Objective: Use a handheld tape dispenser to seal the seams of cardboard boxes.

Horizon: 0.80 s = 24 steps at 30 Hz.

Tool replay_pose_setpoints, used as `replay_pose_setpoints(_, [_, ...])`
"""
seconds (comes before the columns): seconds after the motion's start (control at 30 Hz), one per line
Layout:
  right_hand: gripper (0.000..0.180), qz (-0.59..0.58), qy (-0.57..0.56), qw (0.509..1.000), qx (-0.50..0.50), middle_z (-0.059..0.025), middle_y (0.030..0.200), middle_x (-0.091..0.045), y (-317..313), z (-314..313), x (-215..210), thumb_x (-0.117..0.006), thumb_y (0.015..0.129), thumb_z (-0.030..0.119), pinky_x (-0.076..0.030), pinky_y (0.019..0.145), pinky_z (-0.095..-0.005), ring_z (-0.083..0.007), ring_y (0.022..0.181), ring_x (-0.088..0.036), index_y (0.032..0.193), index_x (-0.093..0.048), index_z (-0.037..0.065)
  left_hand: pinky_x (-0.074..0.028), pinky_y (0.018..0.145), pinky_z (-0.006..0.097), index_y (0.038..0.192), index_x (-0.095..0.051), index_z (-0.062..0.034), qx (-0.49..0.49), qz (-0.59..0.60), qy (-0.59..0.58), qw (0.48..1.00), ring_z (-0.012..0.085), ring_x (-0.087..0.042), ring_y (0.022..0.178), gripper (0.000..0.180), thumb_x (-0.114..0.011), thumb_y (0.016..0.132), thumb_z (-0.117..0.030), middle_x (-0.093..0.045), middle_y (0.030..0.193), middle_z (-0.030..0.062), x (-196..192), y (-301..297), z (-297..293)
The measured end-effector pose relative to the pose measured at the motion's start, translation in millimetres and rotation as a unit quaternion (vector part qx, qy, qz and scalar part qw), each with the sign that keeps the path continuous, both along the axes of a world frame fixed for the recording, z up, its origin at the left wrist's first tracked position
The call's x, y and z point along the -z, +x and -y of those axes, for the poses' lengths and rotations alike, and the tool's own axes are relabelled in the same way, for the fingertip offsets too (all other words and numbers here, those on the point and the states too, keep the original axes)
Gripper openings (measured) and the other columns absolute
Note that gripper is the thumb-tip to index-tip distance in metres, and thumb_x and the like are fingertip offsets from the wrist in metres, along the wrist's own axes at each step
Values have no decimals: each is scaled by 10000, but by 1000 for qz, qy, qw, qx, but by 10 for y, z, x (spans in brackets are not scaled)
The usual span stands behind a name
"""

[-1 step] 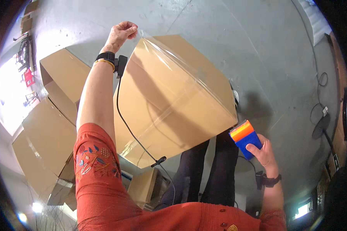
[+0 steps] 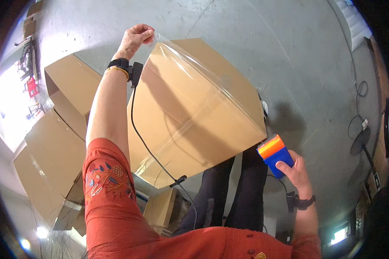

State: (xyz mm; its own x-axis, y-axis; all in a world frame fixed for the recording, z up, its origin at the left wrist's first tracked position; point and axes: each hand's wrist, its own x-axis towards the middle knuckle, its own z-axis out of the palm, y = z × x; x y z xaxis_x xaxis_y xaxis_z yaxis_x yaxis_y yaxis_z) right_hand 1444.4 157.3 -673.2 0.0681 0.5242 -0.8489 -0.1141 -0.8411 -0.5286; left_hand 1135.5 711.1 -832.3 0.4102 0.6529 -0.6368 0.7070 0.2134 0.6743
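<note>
A large brown cardboard box [image 2: 181,108] stands in front of me. A strip of clear packing tape [image 2: 188,64] runs slantwise along its upper edge, from the far left corner toward the near right. At that far corner my left hand [image 2: 136,39] is closed in a pinch on the tape's loose end. My right hand [image 2: 297,172] grips a blue and orange tape dispenser [image 2: 271,151], just off the box's near right corner. Whether the strip still joins the dispenser is hard to see.
More cardboard boxes [image 2: 52,164] stand at the left, one with an open side. Another small box [image 2: 159,209] lies near my legs. A black cable [image 2: 147,149] hangs from my left wrist across the box. At right, a cord [image 2: 353,64] lies on the grey floor [image 2: 315,82].
</note>
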Motion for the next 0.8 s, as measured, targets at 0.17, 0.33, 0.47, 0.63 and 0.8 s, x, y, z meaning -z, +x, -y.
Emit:
replay_pose_setpoints(0.17, [529, -10, 4, 1000, 10, -54, 897, -724, -4, 18, 46, -791, 860, 499, -523, 758, -294, -138, 807, -662, 1065, -711, 18, -550, 795, 270, 1032, -721, -48, -11, -1, -4, 1000, 105, -653, 820, 128, -705, 973, -160, -714, 908, 6, 133, 7, 144])
replay_pose_setpoints(0.33, [505, -22, 16, 999, 20, -47, 889, -720, 0, 3, 71, -787, 869, 481, -515, 752, -291, -136, 797, -655, 1049, -704, 16, -537, 835, 278, 1033, -726, -64, -7, -35, 4, 999, 93, -642, 864, 141, -715, 966, -187, -708, 925, -19, 155, 96, 256])
replay_pose_setpoints(0.47, [489, -8, 40, 999, 16, -53, 871, -715, 6, 20, 132, -786, 869, 469, -510, 758, -300, -141, 785, -650, 1028, -705, 14, -550, 814, 270, 1094, -711, -80, -45, -12, -31, 998, 95, -652, 893, 167, -702, 979, -200, -711, 971, -4, 218, 70, 306])
replay_pose_setpoints(0.63, [498, 16, 49, 999, 7, -66, 852, -712, -12, 96, 168, -781, 865, 486, -511, 761, -318, -159, 772, -653, 1019, -712, 18, -578, 787, 275, 1195, -683, -75, -84, 5, -43, 996, 129, -677, 909, 245, -692, 989, -209, -720, 1060, 50, 227, 145, 390])
replay_pose_setpoints(0.8, [495, 2, 42, 999, -15, -39, 950, -700, -5, 26, 200, -801, 874, 431, -504, 813, -290, -114, 883, -627, 1092, -696, -1, -544, 915, 367, 1317, -649, -89, -107, -98, 152, 978, 218, -689, 1056, 372, -694, 978, -234, -714, 1173, 133, 365, -146, 403])
